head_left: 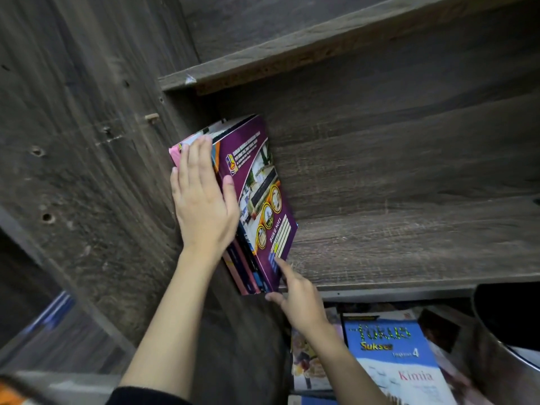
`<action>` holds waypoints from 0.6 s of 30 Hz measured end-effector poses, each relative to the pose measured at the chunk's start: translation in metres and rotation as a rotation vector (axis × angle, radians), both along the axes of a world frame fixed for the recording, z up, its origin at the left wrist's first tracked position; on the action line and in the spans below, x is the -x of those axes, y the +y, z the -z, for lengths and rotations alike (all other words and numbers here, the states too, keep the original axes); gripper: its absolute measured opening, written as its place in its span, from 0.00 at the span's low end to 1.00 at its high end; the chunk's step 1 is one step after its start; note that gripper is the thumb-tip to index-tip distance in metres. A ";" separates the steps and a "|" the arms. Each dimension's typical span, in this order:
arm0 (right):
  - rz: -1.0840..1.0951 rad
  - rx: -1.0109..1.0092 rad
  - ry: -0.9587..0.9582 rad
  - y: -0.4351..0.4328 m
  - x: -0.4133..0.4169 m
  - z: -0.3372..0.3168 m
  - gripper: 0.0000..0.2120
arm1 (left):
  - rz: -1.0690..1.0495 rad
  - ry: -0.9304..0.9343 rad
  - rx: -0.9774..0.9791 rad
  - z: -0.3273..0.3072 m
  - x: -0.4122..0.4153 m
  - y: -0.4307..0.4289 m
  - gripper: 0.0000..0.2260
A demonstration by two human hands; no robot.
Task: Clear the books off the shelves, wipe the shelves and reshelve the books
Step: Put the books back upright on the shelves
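A small stack of books (257, 200) stands upright at the left end of a dark wooden shelf (409, 244), against the side panel. The outermost one has a purple cover. My left hand (201, 194) lies flat on the top edges of the books, fingers straight, thumb against the purple cover. My right hand (295, 290) touches the lower front corner of the purple book with its index finger stretched out and thumb under the stack's edge. The rest of this shelf is bare wood.
The shelf above (292, 45) juts out overhead. Below the shelf lie more books, among them a blue one (391, 355) titled "Sukses Kimia". A dark round container (508, 331) sits at the lower right. The cabinet's side panel (87, 141) fills the left.
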State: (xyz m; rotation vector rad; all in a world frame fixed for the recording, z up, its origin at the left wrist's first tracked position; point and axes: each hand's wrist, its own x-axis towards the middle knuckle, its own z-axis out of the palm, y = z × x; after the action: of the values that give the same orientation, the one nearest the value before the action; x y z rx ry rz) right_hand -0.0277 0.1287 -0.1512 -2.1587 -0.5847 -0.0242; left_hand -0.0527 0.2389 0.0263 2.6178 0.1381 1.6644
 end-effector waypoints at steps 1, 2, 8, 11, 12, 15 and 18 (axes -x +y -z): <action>0.010 0.011 -0.002 0.000 0.000 -0.001 0.37 | -0.007 0.012 -0.013 0.001 0.000 0.000 0.27; 0.019 0.020 -0.003 0.000 0.000 -0.001 0.37 | -0.021 0.023 -0.031 0.001 0.000 0.001 0.27; 0.048 0.027 -0.054 0.001 0.006 -0.001 0.36 | -0.112 0.035 -0.086 0.005 -0.003 0.002 0.27; 0.030 0.033 -0.072 0.001 0.005 0.000 0.36 | -0.110 0.023 -0.088 0.006 -0.005 0.002 0.27; 0.021 0.041 -0.081 0.002 0.004 0.001 0.36 | -0.107 0.016 -0.085 0.006 -0.005 0.002 0.27; -0.020 0.074 -0.112 0.001 0.002 0.002 0.34 | -0.096 -0.012 -0.068 0.007 -0.007 0.002 0.27; -0.054 0.085 -0.115 -0.001 -0.002 0.002 0.33 | -0.086 -0.020 -0.050 0.007 -0.009 0.003 0.27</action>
State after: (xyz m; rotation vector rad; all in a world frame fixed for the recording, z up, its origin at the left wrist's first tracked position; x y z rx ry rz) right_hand -0.0261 0.1274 -0.1531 -2.2337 -0.7212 -0.0962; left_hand -0.0439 0.2415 0.0189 2.6665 0.2140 1.7426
